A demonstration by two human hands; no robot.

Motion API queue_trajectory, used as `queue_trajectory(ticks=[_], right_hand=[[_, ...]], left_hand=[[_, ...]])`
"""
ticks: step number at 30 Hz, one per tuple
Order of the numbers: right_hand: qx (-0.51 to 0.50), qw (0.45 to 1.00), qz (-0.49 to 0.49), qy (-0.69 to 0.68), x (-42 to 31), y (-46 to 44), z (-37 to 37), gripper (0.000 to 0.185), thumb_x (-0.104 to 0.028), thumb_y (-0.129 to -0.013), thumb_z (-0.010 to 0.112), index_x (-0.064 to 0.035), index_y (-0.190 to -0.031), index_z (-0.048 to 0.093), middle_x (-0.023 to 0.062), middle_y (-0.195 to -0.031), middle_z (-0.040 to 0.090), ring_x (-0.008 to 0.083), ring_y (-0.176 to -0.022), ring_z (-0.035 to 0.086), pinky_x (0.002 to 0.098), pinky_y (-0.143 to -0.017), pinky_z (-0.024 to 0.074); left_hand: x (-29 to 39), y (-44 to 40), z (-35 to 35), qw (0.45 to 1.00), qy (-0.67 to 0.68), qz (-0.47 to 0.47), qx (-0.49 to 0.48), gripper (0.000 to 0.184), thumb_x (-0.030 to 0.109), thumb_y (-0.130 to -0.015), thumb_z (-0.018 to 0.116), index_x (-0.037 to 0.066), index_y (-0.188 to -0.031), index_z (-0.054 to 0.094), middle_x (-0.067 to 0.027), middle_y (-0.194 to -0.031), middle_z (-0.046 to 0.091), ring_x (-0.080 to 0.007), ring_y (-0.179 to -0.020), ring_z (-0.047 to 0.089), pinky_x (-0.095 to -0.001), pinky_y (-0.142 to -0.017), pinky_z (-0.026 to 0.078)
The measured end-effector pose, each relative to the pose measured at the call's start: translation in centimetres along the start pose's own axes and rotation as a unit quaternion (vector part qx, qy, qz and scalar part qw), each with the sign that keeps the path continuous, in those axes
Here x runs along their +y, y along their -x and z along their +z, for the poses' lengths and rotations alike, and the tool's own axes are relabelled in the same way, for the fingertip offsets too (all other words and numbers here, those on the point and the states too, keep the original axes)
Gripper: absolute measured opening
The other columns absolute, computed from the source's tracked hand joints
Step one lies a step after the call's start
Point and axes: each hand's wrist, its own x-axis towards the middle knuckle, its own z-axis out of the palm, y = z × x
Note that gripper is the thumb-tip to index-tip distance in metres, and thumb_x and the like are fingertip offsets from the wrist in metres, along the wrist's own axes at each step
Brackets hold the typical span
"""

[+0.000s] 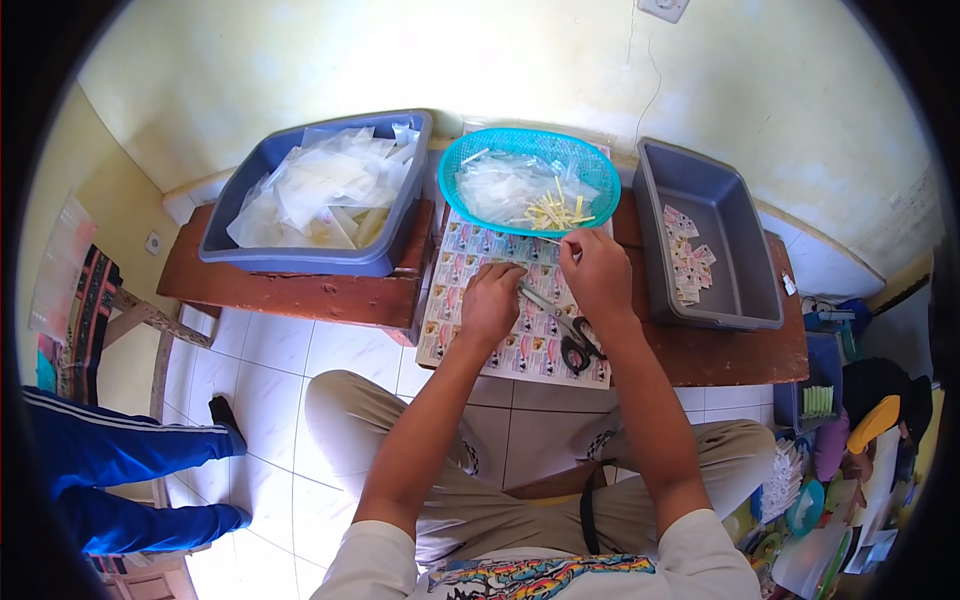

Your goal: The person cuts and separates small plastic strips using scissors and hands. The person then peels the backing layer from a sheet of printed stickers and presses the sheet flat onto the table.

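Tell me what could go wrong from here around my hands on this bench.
The scissors lie with their blades toward your left hand, so a careless shift might nick it. Your right hand is right by the front rim of the turquoise basket; a bump could scatter the yellow strips inside. The clear plastic pouches are heaped high in the blue tub, so some may slide out.
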Motion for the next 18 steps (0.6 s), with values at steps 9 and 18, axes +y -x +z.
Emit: queue_trajectory(ticks=[9,18], right_hand=[[-0.02,0.998,0.006,0.062,1.3,-3.9,2.3,0.018,-0.02,-0.095,0.066,-0.008,-0.091,0.079,0.016,-0.098,0.075,0.0407,-0.087,0.073,0.0518,-0.079,0.0594],[-0.004,0.999,0.001,0.035,2.1,-3.3,2.6,0.016,-0.023,-0.094,0.07,-0.0104,-0.095,0.08,0.0156,-0.093,0.075,0.0403,-0.086,0.073,0.0516,-0.078,0.0587]], left_hand=[[1.1,-2.0,-1.0,0.998,0.03,-0.015,0.055,0.024,-0.002,-0.093,0.066,0.004,-0.114,0.077,-0.0135,-0.115,0.076,-0.035,-0.108,0.07,-0.0442,-0.095,0.056],[1.1,-2.8,-0.8,0.997,0.045,-0.022,0.059,0.023,-0.002,-0.094,0.066,0.003,-0.114,0.077,-0.0138,-0.115,0.076,-0.036,-0.108,0.069,-0.0446,-0.096,0.055]])
